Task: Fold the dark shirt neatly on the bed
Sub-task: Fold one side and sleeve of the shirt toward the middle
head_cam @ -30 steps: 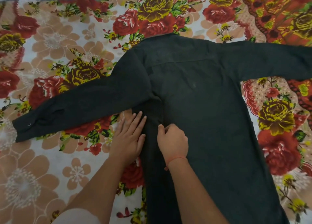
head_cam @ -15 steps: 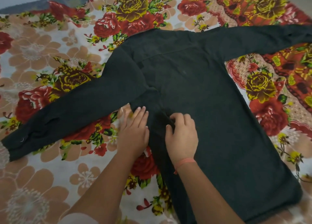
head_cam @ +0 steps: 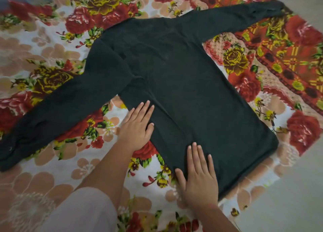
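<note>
Pressing one shirt (head_cam: pixel 183 91), two hands.

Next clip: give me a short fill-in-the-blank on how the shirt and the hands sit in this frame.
1. The dark shirt lies spread flat with both sleeves stretched ____.
2. Both hands rest on it with palms facing ____.
3. The right hand presses the shirt closer to its ____ than the left hand does.
4. The bedsheet under the shirt has a ____ print.

Missing words: out; down; hem; floral
</note>
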